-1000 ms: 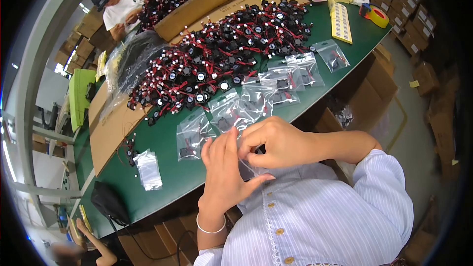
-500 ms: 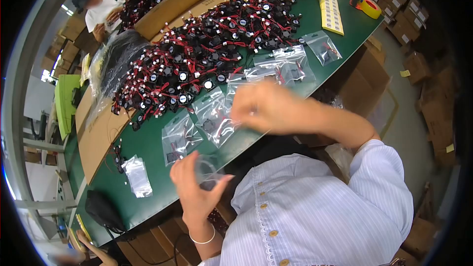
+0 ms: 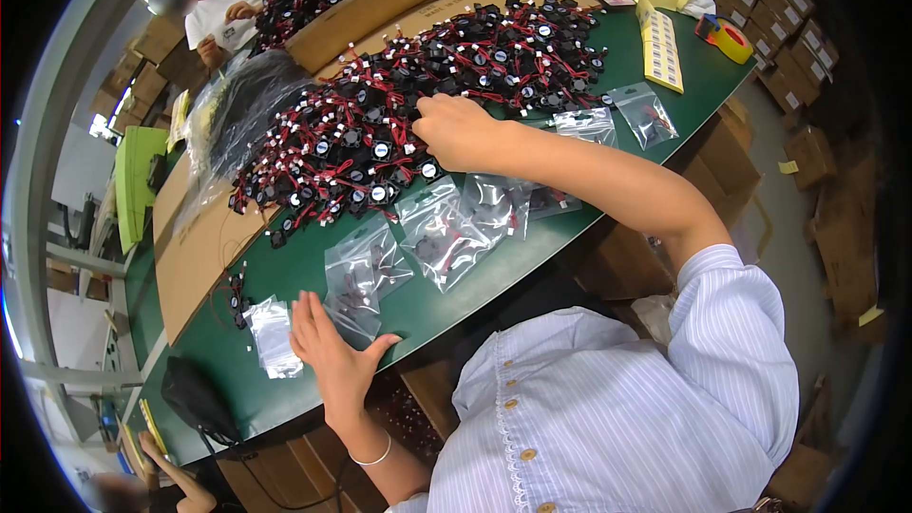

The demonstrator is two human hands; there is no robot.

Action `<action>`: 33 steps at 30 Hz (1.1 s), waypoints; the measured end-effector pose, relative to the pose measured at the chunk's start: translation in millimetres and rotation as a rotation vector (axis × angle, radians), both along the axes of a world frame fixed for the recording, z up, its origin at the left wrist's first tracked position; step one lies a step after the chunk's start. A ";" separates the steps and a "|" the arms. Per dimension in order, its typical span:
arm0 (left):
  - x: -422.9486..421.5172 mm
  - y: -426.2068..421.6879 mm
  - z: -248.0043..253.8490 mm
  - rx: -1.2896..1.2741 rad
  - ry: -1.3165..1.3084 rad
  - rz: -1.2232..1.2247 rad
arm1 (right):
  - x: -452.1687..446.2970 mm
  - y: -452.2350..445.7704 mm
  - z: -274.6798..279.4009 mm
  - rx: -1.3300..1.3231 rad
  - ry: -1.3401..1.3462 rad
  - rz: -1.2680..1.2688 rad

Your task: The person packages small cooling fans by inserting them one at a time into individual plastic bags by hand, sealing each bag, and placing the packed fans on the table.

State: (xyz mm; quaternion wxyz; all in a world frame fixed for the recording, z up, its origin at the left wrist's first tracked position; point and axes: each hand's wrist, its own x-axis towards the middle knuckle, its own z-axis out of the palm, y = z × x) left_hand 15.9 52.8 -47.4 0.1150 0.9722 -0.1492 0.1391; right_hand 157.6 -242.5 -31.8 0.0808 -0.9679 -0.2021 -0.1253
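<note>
My right hand (image 3: 454, 133) reaches onto the big heap of small black fans (image 3: 366, 147) with red wires and white plugs. Its fingers are curled down among the fans, and what they grip is hidden. My left hand (image 3: 331, 351) is held open with fingers spread at the table's front edge, empty, its fingertips beside a stack of small clear zip bags (image 3: 274, 340). Just beyond it lies a filled zip bag (image 3: 353, 296), overlapping another. More filled zip bags (image 3: 445, 233) lie in a row along the heap's near side.
On the green table (image 3: 456, 318) a cardboard sheet (image 3: 195, 256) lies left of the heap. Far right are a yellow label sheet (image 3: 660, 47) and a tape dispenser (image 3: 724, 38). A black pouch (image 3: 198, 399) sits at the left. A co-worker (image 3: 223, 5) works across the table.
My right hand has moved from above the bags onto the fan heap. My left hand has let go of a clear bag, which lies with the others, and shifted left toward the bag stack.
</note>
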 end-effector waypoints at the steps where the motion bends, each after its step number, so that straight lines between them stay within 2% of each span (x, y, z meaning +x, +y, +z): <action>1: -0.8 -2.9 0.7 0.004 -0.050 0.016 | 1.3 -0.8 -1.9 -0.004 -0.052 0.018; 5: -4.5 -12.5 12.0 -0.025 -0.110 0.120 | -5.4 -13.5 8.1 0.129 -0.141 0.038; 8: -3.3 -17.7 16.8 -0.045 -0.222 0.039 | -0.3 -35.0 17.1 0.292 -0.054 -0.068; 9: -1.7 -20.7 17.2 -0.062 -0.247 0.002 | -0.4 -41.1 22.3 0.394 -0.057 -0.059; 12: 5.4 -31.7 17.2 -0.104 -0.287 -0.058 | 8.1 -57.6 25.3 0.805 0.175 -0.095; 13: 7.6 -34.1 16.4 -0.126 -0.299 -0.076 | 11.2 -59.4 25.4 1.081 0.331 -0.151; 14: 13.0 -31.8 9.7 -0.126 -0.302 -0.079 | 12.0 -65.4 27.6 1.199 0.492 -0.229; 16: 27.3 -22.8 -14.8 -0.217 -0.394 -0.120 | 14.6 -67.4 25.9 1.316 0.542 -0.285; 21: 33.2 -20.0 -23.7 -0.216 -0.346 -0.072 | -11.9 -59.3 36.6 1.456 0.614 -0.136; 23: 34.5 -21.3 -14.8 -0.123 -0.398 -0.062 | -17.3 -53.3 34.1 1.498 0.679 0.011; 24: 34.3 -20.9 -9.6 -0.119 -0.400 -0.059 | -28.6 -43.1 38.2 1.484 0.656 -0.005; 26: 31.7 -22.7 2.4 -0.277 -0.539 -0.056 | -53.6 -23.7 44.6 1.496 0.683 0.014; 28: 19.7 -31.8 16.0 -0.216 -0.604 -0.059 | -76.6 -4.0 42.9 1.525 0.685 0.080; 29: 9.3 -40.6 19.8 -0.579 -0.334 -0.091 | -87.2 5.1 40.4 1.579 0.709 0.131; 30: 0.6 -47.7 20.3 -0.932 -0.046 -0.116 | -96.1 17.4 33.8 1.711 0.682 0.296; 32: -7.4 -57.5 15.0 -1.597 0.662 -0.505 | -115.1 30.1 34.5 1.713 0.819 0.380; 33: -10.5 -64.6 13.8 -1.812 0.970 -0.513 | -122.7 35.4 32.5 1.651 0.845 0.378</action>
